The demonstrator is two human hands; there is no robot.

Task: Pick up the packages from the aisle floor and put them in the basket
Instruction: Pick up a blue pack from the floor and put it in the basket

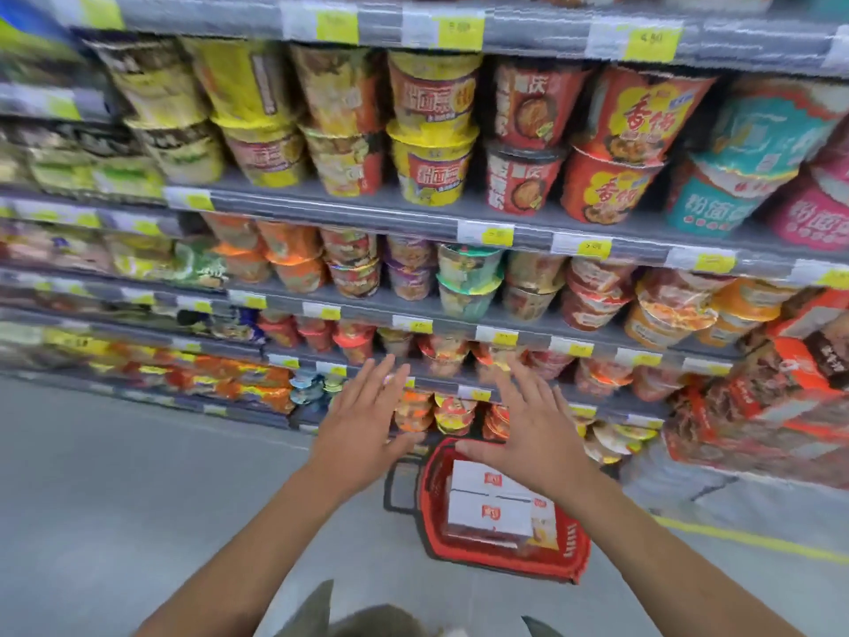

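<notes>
I am holding my left hand [363, 425] and right hand [528, 434] open and empty above the red basket [569, 544]; white packages [487, 503] are lying inside it; I am seeing none left on the floor [161, 475].

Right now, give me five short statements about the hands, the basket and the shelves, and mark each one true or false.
1. The red basket stands on the aisle floor. True.
2. The left hand grips a package. False: its fingers are spread and it holds nothing.
3. White packages lie inside the basket. True.
4. The right hand carries the basket off the floor. False: it is open above the basket and holds nothing.
5. The shelves are stocked with drink bottles. False: they hold noodle cups.
</notes>
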